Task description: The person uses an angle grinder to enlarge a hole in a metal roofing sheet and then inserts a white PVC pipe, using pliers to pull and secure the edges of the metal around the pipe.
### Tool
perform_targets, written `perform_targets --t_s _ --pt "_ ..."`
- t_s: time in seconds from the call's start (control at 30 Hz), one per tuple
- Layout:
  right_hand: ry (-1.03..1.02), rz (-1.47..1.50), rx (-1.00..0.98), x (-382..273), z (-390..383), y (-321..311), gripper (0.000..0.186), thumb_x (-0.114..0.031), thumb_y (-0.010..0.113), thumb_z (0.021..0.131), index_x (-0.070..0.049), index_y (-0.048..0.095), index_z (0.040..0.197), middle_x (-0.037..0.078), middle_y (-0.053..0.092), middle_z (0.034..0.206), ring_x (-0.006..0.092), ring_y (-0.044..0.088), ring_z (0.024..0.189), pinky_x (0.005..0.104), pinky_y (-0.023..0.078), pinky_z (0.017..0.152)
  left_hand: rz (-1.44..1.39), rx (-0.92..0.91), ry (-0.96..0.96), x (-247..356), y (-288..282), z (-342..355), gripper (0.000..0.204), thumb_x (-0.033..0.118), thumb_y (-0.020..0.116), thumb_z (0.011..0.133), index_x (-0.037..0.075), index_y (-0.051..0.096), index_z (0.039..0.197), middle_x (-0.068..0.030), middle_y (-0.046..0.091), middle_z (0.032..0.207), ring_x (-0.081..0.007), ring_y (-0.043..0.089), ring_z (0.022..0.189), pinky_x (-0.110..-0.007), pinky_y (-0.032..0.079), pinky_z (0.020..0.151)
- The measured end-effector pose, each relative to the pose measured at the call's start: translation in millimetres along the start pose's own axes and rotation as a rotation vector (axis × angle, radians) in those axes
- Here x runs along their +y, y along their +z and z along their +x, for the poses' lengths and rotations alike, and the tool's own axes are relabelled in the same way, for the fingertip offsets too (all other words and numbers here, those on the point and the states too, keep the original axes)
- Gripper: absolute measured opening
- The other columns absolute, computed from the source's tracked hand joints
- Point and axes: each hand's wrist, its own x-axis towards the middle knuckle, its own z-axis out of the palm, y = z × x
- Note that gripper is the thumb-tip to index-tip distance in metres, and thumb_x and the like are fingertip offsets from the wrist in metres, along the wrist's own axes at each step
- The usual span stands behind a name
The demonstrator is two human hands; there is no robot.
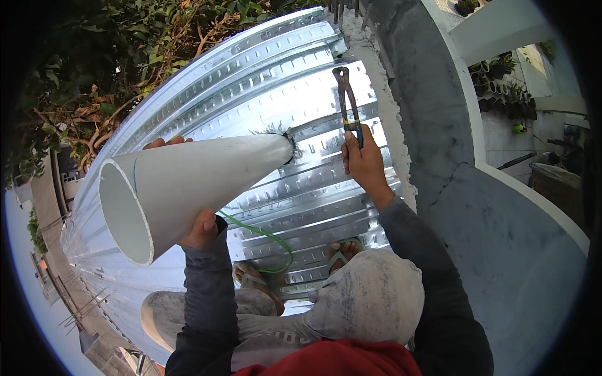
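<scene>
My left hand (202,229) grips a white plastic pipe (188,175), its thumb on the near side and fingertips showing over the far side. The pipe's open end faces left, and its tapering-looking far end meets a jagged, cut hole (288,151) in the shiny ribbed metal sheeting (295,200). My right hand (364,164) is closed round the handles of metal pincers (343,91), held over the sheeting just right of that hole, jaws pointing away from me.
Rough concrete (382,88) edges the sheeting beside a grey wall (439,106). A green cord (276,241) lies near my sandalled feet (338,257). Leafy branches (119,69) border the far left edge; a drop with buildings (69,263) shows at left.
</scene>
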Motion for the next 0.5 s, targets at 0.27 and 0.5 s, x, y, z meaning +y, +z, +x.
perform_targets --t_s 0.27,0.5 --pt "0.256 0.052 -0.239 4.3 3.3 2.1 0.033 -0.036 0.053 0.106 -0.005 0.057 0.117 0.019 0.066 0.081 0.0406 0.068 0.078 0.0512 0.051 0.074 -0.017 0.031 0.069 -14.2 -0.5 14.8 0.113 0.069 0.072 0.082 -0.004 0.024 0.154 -0.0262 0.034 0.154 -0.0451 0.049 0.136 -0.061 0.051 0.106" --pt "0.057 -0.242 -0.298 49.1 -14.0 11.6 0.035 -0.036 0.053 0.106 -0.002 0.058 0.116 0.015 0.062 0.072 0.034 0.064 0.067 0.0478 0.05 0.069 0.027 0.063 0.066 -13.3 11.3 20.4 0.112 0.073 0.063 0.085 -0.002 0.021 0.156 -0.0298 0.033 0.152 -0.047 0.049 0.135 -0.064 0.052 0.104"
